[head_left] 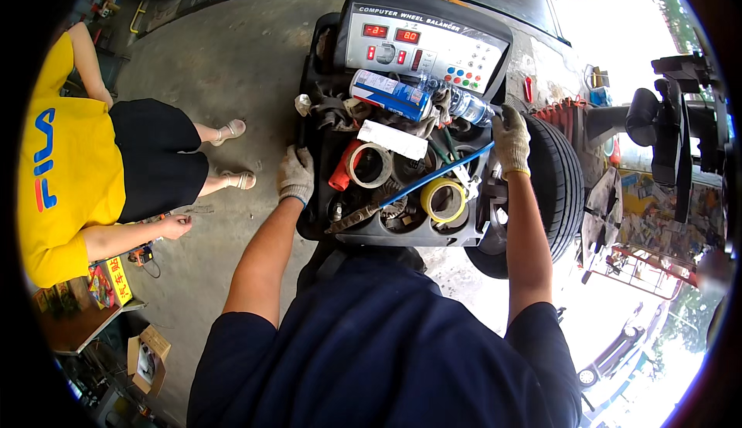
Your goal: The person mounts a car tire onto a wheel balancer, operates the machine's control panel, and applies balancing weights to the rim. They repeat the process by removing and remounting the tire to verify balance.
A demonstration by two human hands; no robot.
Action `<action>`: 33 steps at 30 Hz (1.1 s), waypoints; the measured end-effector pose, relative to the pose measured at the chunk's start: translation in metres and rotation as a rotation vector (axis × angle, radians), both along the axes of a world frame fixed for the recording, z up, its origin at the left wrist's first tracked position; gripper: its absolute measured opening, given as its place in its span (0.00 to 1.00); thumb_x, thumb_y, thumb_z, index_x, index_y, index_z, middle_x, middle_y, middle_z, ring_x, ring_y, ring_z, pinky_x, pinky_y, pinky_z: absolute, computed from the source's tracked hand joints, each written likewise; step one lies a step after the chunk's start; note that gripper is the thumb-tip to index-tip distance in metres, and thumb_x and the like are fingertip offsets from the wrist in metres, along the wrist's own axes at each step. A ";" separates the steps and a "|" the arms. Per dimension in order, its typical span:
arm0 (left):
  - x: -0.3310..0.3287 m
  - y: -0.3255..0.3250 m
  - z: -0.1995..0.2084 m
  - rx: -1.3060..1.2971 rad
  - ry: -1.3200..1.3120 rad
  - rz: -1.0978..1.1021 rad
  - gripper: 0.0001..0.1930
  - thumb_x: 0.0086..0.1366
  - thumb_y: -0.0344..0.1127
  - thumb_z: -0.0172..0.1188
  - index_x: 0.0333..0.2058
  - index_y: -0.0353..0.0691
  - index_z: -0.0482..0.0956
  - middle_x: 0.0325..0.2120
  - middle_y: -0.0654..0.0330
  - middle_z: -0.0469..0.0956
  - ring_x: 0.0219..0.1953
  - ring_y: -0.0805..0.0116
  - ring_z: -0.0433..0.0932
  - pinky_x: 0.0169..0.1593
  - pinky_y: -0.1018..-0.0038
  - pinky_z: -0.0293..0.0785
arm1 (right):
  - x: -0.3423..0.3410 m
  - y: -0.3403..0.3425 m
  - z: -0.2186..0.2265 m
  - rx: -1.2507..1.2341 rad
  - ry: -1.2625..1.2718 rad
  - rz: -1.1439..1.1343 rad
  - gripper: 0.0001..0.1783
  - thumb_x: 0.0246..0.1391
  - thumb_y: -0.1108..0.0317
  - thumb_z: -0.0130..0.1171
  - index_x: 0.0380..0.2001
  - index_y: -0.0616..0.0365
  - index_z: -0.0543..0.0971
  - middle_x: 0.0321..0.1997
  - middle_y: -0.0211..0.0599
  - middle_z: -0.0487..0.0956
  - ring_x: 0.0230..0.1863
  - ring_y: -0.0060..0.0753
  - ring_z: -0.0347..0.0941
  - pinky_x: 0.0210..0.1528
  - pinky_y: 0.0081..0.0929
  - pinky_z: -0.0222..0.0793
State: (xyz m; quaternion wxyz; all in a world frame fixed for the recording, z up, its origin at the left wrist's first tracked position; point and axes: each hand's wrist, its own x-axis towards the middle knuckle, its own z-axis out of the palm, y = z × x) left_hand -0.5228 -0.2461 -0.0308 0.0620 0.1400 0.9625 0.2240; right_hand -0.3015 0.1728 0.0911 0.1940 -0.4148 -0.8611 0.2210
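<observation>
In front of me stands a wheel balancer (pixel 433 238) with a black top tray full of tools and supplies. My left hand (pixel 296 173), in a pale knit glove, is closed over the tray's left edge. At the right edge, between tray and tyre, my right hand (pixel 512 142) is also gloved and curled on the rim; its fingertips are partly hidden. Closest to it lies a clear plastic bottle (pixel 467 106), beside a blue-and-white can (pixel 390 94). A white box (pixel 393 140), a roll of tape (pixel 369 167), a yellow roll (pixel 444 200) and a blue rod (pixel 440 173) fill the tray.
A mounted tyre (pixel 558 185) stands right against the machine. The control panel (pixel 425 45) with lit red displays rises behind the tray. A person in a yellow shirt (pixel 77 188) stands at left, near an open cardboard box (pixel 148 360). Parked cars are farther off.
</observation>
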 end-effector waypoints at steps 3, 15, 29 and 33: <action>-0.002 -0.006 -0.004 -0.058 0.014 0.008 0.20 0.75 0.50 0.47 0.49 0.38 0.76 0.32 0.39 0.83 0.34 0.37 0.83 0.38 0.48 0.80 | -0.047 -0.016 0.019 0.124 -0.163 0.109 0.35 0.57 0.62 0.66 0.67 0.53 0.69 0.61 0.51 0.77 0.59 0.54 0.76 0.61 0.43 0.72; -0.002 -0.005 -0.001 -0.075 -0.037 0.017 0.21 0.75 0.50 0.47 0.48 0.38 0.77 0.33 0.39 0.83 0.35 0.37 0.83 0.39 0.48 0.80 | -0.132 -0.024 0.012 -0.072 -0.277 0.094 0.45 0.60 0.55 0.63 0.75 0.50 0.54 0.62 0.64 0.73 0.60 0.69 0.74 0.60 0.53 0.72; -0.002 -0.004 0.002 0.041 -0.033 -0.001 0.23 0.74 0.50 0.47 0.48 0.33 0.76 0.38 0.38 0.83 0.41 0.36 0.82 0.45 0.48 0.79 | -0.118 -0.030 -0.002 0.070 -0.286 0.078 0.33 0.65 0.50 0.57 0.66 0.59 0.69 0.59 0.59 0.74 0.60 0.64 0.72 0.60 0.52 0.71; -0.006 -0.009 -0.014 0.055 -0.028 0.034 0.28 0.75 0.54 0.44 0.52 0.33 0.76 0.41 0.34 0.82 0.44 0.32 0.81 0.48 0.46 0.77 | -0.078 -0.055 0.010 0.217 -0.067 0.092 0.32 0.55 0.59 0.65 0.61 0.58 0.73 0.59 0.55 0.75 0.59 0.59 0.71 0.62 0.48 0.69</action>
